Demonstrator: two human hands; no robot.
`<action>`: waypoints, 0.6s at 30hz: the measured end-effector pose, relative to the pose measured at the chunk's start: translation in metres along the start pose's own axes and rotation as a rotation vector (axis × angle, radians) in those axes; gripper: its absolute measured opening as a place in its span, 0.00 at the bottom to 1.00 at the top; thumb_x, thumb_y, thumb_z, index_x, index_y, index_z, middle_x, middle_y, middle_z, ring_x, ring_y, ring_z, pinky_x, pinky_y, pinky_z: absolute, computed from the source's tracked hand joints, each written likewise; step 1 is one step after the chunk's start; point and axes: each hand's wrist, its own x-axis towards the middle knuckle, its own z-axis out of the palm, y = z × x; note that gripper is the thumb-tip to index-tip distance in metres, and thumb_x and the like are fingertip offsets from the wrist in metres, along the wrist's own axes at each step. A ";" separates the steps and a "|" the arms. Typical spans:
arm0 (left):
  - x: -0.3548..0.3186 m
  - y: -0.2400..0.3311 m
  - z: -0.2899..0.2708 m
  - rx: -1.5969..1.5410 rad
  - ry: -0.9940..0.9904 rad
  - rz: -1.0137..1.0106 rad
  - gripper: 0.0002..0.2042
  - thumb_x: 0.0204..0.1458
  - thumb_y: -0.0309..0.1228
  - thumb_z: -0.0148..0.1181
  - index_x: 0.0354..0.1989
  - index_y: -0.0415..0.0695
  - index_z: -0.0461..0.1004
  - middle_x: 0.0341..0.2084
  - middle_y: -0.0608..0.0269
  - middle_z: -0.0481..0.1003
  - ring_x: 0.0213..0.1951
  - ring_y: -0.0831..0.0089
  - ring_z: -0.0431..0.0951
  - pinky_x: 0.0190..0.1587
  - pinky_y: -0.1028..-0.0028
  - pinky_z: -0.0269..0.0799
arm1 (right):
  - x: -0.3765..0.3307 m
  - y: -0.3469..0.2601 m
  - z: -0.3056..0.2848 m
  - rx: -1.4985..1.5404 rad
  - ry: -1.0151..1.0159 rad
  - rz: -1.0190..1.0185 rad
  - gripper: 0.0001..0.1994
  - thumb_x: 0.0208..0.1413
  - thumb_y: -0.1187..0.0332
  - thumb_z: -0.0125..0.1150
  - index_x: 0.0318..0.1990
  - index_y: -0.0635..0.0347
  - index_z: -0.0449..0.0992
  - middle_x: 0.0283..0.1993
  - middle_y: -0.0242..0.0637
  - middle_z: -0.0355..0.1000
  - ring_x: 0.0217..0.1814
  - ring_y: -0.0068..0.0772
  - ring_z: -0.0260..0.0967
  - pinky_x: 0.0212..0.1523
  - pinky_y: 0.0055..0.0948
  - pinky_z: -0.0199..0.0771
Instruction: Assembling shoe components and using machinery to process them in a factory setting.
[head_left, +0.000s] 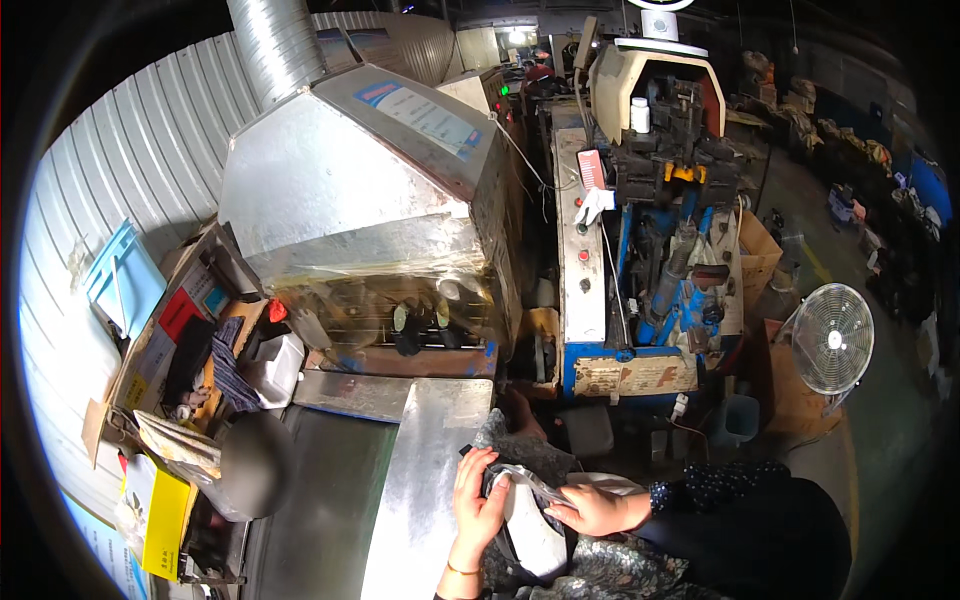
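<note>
Near the lower middle, I hold a white and dark shoe upper (pixel 535 527) in front of me, close to my body. My left hand (pixel 480 500) grips its left edge, thumb on the near side and fingers round the back. On the other side, my right hand (pixel 598 508) pinches a greyish edge of it between thumb and fingers. Part of the upper is hidden by both hands. Just beyond them lies a dark grey fabric-like piece (pixel 520 448). Patterned dark cloth (pixel 620 568) covers my lap beneath the upper.
To my left runs a dark conveyor belt (pixel 320 500) beside a bare metal plate (pixel 415 480), leading from a hooded metal machine (pixel 350 190). A blue-framed machine (pixel 640 370) stands ahead. At right are a round fan (pixel 834 338) and a bucket (pixel 737 418); a yellow box (pixel 165 520) is at left.
</note>
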 end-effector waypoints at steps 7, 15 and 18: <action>0.000 0.016 -0.011 0.126 -0.113 0.020 0.18 0.44 0.26 0.65 0.46 0.42 0.75 0.46 0.53 0.73 0.54 0.53 0.69 0.60 0.61 0.62 | -0.006 -0.029 -0.012 0.020 -0.060 0.029 0.12 0.61 0.67 0.60 0.32 0.66 0.69 0.25 0.51 0.69 0.26 0.49 0.69 0.28 0.40 0.67; -0.015 0.009 -0.006 0.078 -0.030 0.025 0.18 0.50 0.28 0.63 0.50 0.41 0.72 0.53 0.51 0.73 0.61 0.48 0.66 0.66 0.52 0.56 | -0.001 -0.028 -0.041 0.177 -0.365 0.178 0.08 0.63 0.67 0.58 0.40 0.63 0.71 0.33 0.37 0.71 0.31 0.30 0.70 0.35 0.32 0.71; -0.011 0.002 -0.009 0.049 0.000 0.017 0.17 0.50 0.29 0.64 0.50 0.42 0.73 0.52 0.52 0.74 0.61 0.50 0.68 0.66 0.53 0.56 | 0.019 -0.021 -0.063 0.296 -0.537 0.332 0.11 0.65 0.69 0.55 0.50 0.63 0.75 0.42 0.36 0.76 0.43 0.23 0.73 0.46 0.26 0.74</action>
